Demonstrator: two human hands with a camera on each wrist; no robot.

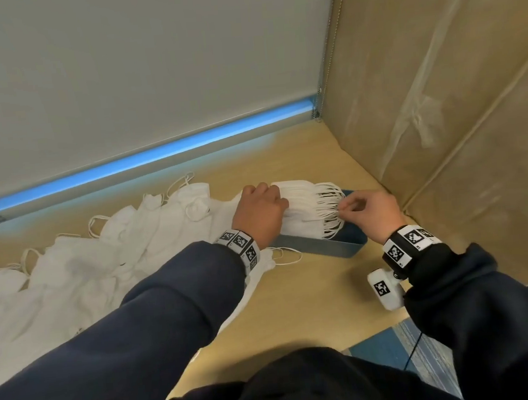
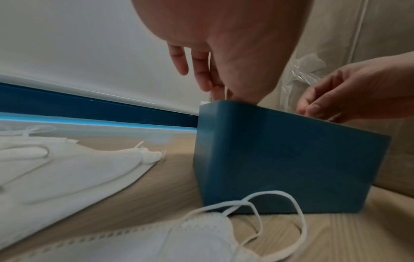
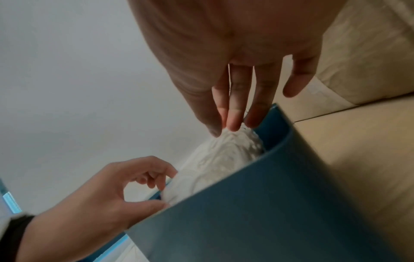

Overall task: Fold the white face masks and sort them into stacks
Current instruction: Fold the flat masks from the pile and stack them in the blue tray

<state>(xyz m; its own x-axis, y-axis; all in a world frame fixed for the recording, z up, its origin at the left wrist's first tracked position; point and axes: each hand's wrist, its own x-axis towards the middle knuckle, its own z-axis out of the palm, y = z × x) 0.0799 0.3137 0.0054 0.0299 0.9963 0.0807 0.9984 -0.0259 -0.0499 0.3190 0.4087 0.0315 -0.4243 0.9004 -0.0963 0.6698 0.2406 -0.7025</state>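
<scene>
Dark blue sleeves (image 1: 157, 308) frame your reach across the wooden table (image 1: 312, 294), where the stack of folded white masks (image 1: 301, 206) stands in the blue bin (image 1: 324, 247) near the cardboard wall (image 1: 438, 89). Your left hand (image 1: 259, 211) grips the stack's left end, fingers curled round it. Your right hand (image 1: 373, 211) pinches the ear loops (image 1: 332, 208) at the stack's right end. Unfolded masks (image 1: 71, 271) lie heaped on the table to the left, just beside the bin.
</scene>
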